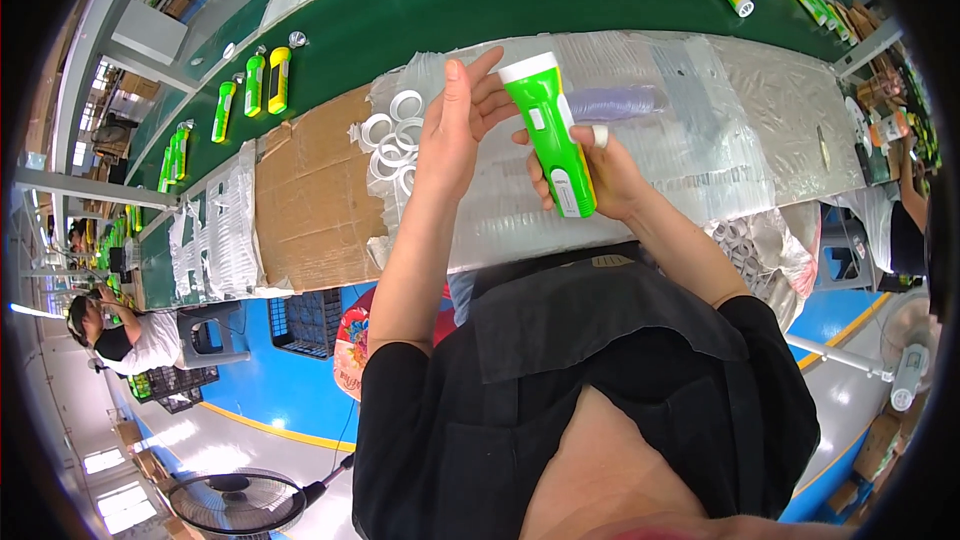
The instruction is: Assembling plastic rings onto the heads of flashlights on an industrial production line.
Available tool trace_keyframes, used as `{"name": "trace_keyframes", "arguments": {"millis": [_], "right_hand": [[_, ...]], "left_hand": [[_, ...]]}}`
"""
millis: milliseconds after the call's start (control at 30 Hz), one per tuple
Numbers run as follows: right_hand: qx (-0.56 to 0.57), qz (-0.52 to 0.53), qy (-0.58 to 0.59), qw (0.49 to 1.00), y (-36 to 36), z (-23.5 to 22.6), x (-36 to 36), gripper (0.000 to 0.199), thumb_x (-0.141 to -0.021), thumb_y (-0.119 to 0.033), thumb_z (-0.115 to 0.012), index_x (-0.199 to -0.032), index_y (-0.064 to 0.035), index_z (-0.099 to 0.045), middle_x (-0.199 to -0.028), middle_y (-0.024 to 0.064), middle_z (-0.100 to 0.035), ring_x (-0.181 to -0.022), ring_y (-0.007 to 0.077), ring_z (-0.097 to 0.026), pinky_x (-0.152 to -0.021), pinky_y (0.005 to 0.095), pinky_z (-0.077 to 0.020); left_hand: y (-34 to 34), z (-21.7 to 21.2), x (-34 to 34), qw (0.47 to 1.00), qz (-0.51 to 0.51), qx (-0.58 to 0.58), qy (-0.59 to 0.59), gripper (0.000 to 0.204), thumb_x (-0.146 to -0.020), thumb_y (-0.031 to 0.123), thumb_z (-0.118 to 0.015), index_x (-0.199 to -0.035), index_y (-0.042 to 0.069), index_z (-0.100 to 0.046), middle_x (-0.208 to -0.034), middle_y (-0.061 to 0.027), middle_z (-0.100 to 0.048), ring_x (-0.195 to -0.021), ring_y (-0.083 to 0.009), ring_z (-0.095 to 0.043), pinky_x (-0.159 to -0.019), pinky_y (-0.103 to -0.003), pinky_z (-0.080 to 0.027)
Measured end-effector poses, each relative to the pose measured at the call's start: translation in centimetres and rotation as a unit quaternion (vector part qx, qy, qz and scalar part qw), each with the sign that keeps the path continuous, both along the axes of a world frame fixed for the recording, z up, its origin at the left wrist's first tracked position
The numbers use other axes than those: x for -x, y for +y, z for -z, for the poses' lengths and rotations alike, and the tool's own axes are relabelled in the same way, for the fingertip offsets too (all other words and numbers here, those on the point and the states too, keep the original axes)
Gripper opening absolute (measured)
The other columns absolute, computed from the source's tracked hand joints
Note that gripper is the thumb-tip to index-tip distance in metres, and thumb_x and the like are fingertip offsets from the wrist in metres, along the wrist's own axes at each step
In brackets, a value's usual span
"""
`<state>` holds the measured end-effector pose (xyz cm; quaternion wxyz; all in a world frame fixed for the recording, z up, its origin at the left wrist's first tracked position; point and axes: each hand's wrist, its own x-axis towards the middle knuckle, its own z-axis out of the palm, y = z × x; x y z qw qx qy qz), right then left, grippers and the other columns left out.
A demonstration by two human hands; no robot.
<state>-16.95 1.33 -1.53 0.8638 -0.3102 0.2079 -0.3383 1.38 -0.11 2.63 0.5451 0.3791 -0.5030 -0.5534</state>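
Observation:
A green flashlight (545,125) with a white head rim and a light grey switch stands tilted above the bench, its head pointing away from me. My right hand (605,172) is wrapped round its body, and a white band circles one of the digits. Beside the flashlight's head is my left hand (462,125), fingers stretched out and thumb up. Its fingertips are close to the white rim; whether they touch it I cannot tell. Left of that hand, several loose white rings (378,130) lie in a heap on the plastic-covered bench.
A green conveyor belt (400,10) runs along the far side, carrying more flashlights (279,80) at left and right. Brown cardboard (315,180) and a clear purplish roll (615,103) lie on the bench. A bag of rings (740,250) hangs at the right edge. People sit farther along both sides.

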Motion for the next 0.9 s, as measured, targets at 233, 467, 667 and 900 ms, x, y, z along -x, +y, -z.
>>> {"name": "trace_keyframes", "arguments": {"millis": [233, 467, 667, 900], "right_hand": [[0.029, -0.101, -0.096, 0.99, -0.7, 0.9, -0.3, 0.068, -0.09, -0.054, -0.047, -0.126, 0.0036, -0.049, -0.078, 0.0108, -0.059, -0.06, 0.0187, -0.058, -0.054, 0.0304, -0.0482], [0.177, -0.018, 0.205, 0.962, 1.3, -0.2, -2.1, 0.047, -0.087, -0.03, -0.067, -0.117, 0.0019, -0.053, -0.071, 0.0038, -0.055, -0.057, 0.0125, -0.054, -0.052, 0.0273, -0.0432], [0.191, -0.034, 0.201, 0.96, 2.1, -0.1, -2.1, 0.021, -0.086, -0.013, -0.065, -0.101, -0.0013, -0.056, -0.072, 0.0021, -0.054, -0.057, 0.011, -0.053, -0.053, 0.0274, -0.0444], [0.154, -0.089, 0.16, 0.971, 2.0, 0.2, -2.1, 0.019, -0.086, -0.014, -0.065, -0.098, -0.0025, -0.056, -0.07, 0.0024, -0.054, -0.056, 0.0112, -0.053, -0.052, 0.0272, -0.0443]], "left_hand": [[-0.2, 0.7, -0.4, 0.999, 0.007, -0.02, 0.028, 0.084, -0.096, 0.064, -0.034, -0.135, -0.01, -0.044, -0.12, -0.0215, -0.058, -0.108, -0.0245, -0.059, -0.097, -0.037, -0.045], [0.6, 0.4, 0.7, 0.996, -0.01, -0.014, 0.09, 0.049, -0.092, 0.033, -0.064, -0.125, -0.003, -0.057, -0.1, -0.0144, -0.066, -0.09, -0.0218, -0.065, -0.081, -0.033, -0.053], [2.2, 0.2, 1.2, 0.994, -0.012, 0.008, 0.113, 0.025, -0.086, 0.011, -0.064, -0.106, -0.005, -0.067, -0.087, -0.012, -0.067, -0.079, -0.0191, -0.065, -0.073, -0.03, -0.054], [2.5, 0.5, 1.1, 0.996, -0.041, 0.004, 0.084, 0.023, -0.088, 0.01, -0.063, -0.106, -0.004, -0.067, -0.085, -0.0114, -0.067, -0.079, -0.0178, -0.065, -0.071, -0.029, -0.053]]}}
